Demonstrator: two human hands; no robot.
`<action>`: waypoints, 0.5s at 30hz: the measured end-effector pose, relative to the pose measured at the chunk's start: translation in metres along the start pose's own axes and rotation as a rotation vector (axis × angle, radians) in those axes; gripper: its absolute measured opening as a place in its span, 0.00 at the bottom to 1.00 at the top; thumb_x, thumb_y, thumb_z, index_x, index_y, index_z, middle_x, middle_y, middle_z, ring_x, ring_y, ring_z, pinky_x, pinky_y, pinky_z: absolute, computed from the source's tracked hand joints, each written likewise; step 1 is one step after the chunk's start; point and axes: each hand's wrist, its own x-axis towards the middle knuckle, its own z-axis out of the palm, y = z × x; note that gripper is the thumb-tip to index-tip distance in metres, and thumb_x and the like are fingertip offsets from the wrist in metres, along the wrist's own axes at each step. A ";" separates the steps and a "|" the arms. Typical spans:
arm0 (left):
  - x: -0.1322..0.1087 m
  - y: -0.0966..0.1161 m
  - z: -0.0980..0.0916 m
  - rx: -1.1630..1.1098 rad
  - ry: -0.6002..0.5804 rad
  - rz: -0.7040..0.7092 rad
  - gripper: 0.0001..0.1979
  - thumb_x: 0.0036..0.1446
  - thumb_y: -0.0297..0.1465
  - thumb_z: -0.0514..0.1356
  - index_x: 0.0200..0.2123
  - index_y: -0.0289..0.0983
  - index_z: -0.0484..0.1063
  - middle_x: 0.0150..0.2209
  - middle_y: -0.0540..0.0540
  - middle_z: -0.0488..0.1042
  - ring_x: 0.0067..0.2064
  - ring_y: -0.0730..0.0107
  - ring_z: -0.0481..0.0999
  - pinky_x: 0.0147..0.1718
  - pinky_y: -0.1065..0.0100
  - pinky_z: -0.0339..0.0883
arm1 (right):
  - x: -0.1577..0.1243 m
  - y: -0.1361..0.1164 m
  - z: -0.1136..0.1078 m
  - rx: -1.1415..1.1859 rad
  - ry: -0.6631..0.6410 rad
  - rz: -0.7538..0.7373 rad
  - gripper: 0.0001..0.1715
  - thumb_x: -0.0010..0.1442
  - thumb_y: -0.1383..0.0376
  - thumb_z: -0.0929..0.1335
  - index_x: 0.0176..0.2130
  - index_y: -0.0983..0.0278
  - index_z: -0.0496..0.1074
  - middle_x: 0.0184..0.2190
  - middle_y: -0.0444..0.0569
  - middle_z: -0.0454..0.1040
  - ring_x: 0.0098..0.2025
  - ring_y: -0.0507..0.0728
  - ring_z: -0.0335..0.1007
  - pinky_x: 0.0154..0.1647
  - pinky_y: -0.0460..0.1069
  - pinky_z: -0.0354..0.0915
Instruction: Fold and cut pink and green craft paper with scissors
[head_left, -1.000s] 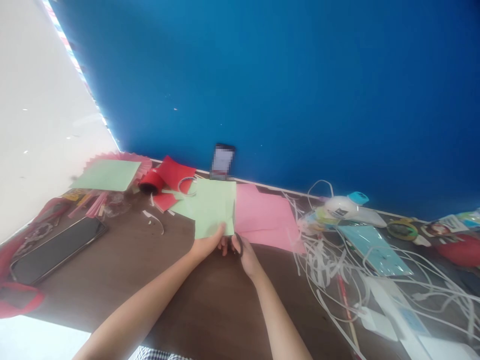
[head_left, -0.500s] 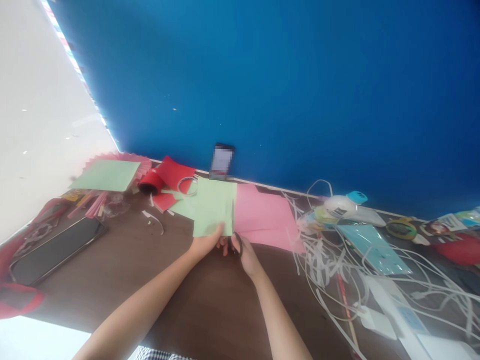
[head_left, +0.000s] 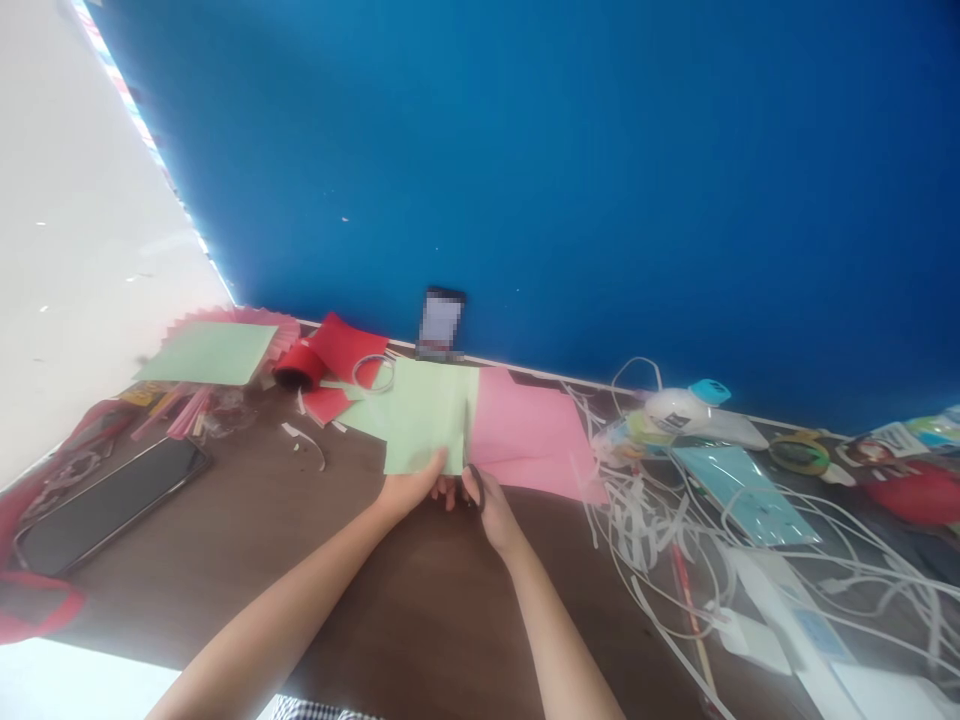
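A light green sheet of paper [head_left: 424, 415] is pinched at its lower edge by my left hand [head_left: 415, 486], thumb on top and fingers underneath. My right hand [head_left: 493, 508] is closed round the dark handles of a pair of scissors [head_left: 480, 484]. Their blades lie along the right side of the green sheet, pointing away from me, with a narrow strip of paper beyond them. Beneath and to the right lies pink paper [head_left: 532, 435]. Part of my right fingers is hidden behind the scissors and hand.
On the left are a phone [head_left: 112, 508], another green sheet [head_left: 210, 352] over pink pleated paper, and a red roll [head_left: 298, 364]. A small screen device [head_left: 441, 322] leans on the blue wall. Tangled white cables [head_left: 660, 530] and a blue packet [head_left: 750, 497] fill the right.
The strip at the green sheet's right edge stands slightly farther out from the scissors. Both hands keep nearly the same place and grip; the whole view shifts slightly.
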 end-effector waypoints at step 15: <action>-0.002 0.005 0.002 -0.039 -0.041 -0.023 0.28 0.56 0.46 0.46 0.09 0.37 0.59 0.10 0.52 0.64 0.15 0.79 0.61 0.21 0.75 0.60 | 0.000 0.002 0.001 -0.029 0.053 0.012 0.26 0.60 0.49 0.56 0.26 0.64 0.67 0.21 0.45 0.66 0.25 0.53 0.58 0.29 0.47 0.55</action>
